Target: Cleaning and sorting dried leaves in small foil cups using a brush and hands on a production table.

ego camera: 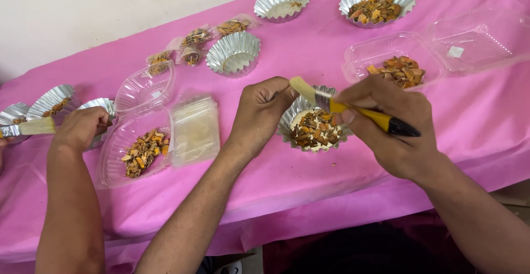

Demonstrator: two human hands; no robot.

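Over pink table covering [309, 180], the left hand [259, 114] pinches a fluted foil cup of orange-brown chips [314, 128] while the right hand [389, 128] grips a yellow-handled, pale-bristled brush [342, 105].

We note a table [309, 197] under a pink cover [486, 125], running diagonally. Behind the table's far edge, a plain off-white wall [83, 9]. Below its near edge, dark floor [353, 252]. Light even, soft shadows.

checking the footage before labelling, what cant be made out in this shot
Head view only:
- Foil cup: near rim hidden by left hand and right hand.
- Brush handle middle: covered by right-hand fingers.
- Co-worker's brush: cut off by left edge.
- Small packets: contents too small.
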